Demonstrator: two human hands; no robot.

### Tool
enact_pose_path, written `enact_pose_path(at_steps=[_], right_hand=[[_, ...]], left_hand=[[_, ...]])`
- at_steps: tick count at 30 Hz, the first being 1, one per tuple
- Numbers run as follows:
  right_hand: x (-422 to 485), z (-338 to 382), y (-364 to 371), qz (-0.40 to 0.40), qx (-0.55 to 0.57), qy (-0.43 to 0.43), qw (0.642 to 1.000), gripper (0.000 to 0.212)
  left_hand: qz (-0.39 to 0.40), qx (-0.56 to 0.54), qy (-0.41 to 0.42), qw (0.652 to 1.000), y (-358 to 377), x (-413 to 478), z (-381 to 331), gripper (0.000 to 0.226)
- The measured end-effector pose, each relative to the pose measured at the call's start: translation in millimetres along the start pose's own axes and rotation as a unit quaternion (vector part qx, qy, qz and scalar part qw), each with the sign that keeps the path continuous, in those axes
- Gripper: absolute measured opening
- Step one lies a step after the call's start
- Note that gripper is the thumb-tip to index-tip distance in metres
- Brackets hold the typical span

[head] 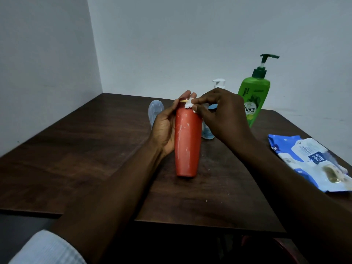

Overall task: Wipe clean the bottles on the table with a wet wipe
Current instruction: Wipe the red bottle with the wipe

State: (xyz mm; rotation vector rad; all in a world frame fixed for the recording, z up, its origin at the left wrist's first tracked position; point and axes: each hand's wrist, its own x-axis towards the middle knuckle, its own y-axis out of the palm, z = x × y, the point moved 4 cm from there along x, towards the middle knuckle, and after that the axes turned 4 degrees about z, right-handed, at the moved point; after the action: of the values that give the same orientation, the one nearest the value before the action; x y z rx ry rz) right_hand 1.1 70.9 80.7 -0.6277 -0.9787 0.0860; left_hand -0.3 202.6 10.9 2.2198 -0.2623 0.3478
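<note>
Over the dark table [95, 149], the left hand [163, 128] grips the red bottle [187, 141]; the right hand [222, 113] pinches a wipe [189, 106] (small wad), which may shred against the neck.

Four bottles [187, 138] [253, 100] [156, 109] [219, 82], one wet wipe [189, 105], one blue wipe pack [308, 159]
</note>
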Motion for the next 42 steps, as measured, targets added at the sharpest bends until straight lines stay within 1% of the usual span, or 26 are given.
enact_pose_path(at_steps=[4, 8, 11, 13, 17, 19, 23, 32, 37, 42], right_hand=[[-1.9, -3.5, -1.4, -0.015, 0.009, -0.005, 1.0, 0.013], [-8.6, -1.4, -0.9, -0.045, 0.016, -0.029, 0.998, 0.012], [-11.9, 7.9, 4.3, -0.049, -0.044, -0.074, 0.995, 0.013], [-11.2, 11.0, 8.4, -0.046, -0.059, -0.081, 0.994, 0.013], [-8.4, 9.7, 13.1, -0.02, -0.035, -0.075, 0.996, 0.014], [-7.2, 7.9, 12.4, -0.007, -0.024, -0.075, 0.997, 0.014], [-11.7, 6.8, 11.5, 0.019, -0.028, -0.079, 0.996, 0.015], [-80.2, 8.9, 15.7, 0.084, -0.032, -0.088, 0.992, 0.019], [-123.4, 10.3, 15.6, 0.122, -0.004, -0.09, 0.988, 0.018], [-131.9, 11.6, 15.0, 0.141, -0.006, -0.091, 0.986, 0.019]], left_hand=[[0.026, 0.017, -0.003, 1.0, 1.7, -0.1, 2.1, 0.043], [0.024, 0.007, -0.001, 1.0, -0.1, 2.5, 3.8, 0.042], [0.004, -0.026, 0.002, 1.0, 0.3, 2.6, 3.9, 0.04], [0.002, -0.034, 0.004, 0.999, 1.1, 1.7, 3.4, 0.039], [0.015, -0.047, 0.017, 0.999, 7.8, -1.8, 0.5, 0.042], [0.02, -0.053, 0.013, 0.998, 9.2, -2.0, 1.1, 0.037], [0.01, -0.018, 0.013, 1.0, 4.2, -1.1, 0.6, 0.038], [0.006, 0.024, 0.008, 1.0, -12.0, 5.2, 4.8, 0.043], [0.027, 0.017, 0.011, 0.999, -10.5, 6.5, 4.7, 0.037], [0.033, 0.008, 0.011, 0.999, -9.3, 6.3, 3.7, 0.026]])
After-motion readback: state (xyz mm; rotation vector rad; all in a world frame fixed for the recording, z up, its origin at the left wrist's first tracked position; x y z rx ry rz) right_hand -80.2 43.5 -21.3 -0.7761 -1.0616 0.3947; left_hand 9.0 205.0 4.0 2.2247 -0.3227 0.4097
